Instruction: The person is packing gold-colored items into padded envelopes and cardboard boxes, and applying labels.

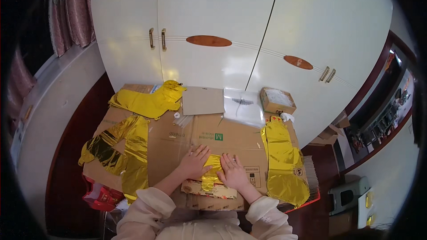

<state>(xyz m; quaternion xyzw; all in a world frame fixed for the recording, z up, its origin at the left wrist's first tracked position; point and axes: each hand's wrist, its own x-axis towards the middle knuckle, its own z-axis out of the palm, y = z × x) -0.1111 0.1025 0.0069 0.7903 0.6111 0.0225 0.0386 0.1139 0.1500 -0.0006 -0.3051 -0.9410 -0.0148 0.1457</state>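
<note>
Flat and released, the left grip [194, 162] and right grip [234, 172] rest on gold foil [215, 163], at its ten and three o'clock, above cardboard [168, 153].

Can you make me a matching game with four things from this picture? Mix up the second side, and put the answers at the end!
Things:
1. small gold foil piece
2. curtain
3. small cardboard box
4. cupboard

Clues:
A. open, with whitish stuff inside
B. white, with brown ovals
C. between the left hand and right hand
D. pink, hanging at the upper left

Right pairs: 1-C, 2-D, 3-A, 4-B.
</note>
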